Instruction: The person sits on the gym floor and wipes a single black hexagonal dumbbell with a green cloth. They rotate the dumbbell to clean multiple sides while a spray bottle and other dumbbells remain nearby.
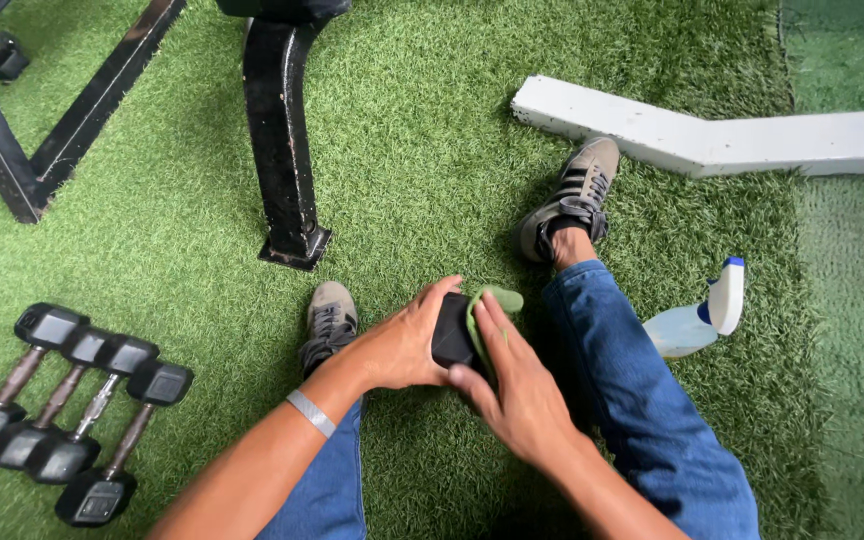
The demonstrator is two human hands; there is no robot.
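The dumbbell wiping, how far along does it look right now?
In hand: the left hand grips a black dumbbell head while the right hand presses a green cloth against it. A spray bottle lies on the turf by the right leg. Three more dumbbells lie together on the left; the picture doesn't show whether they are wiped or waiting.
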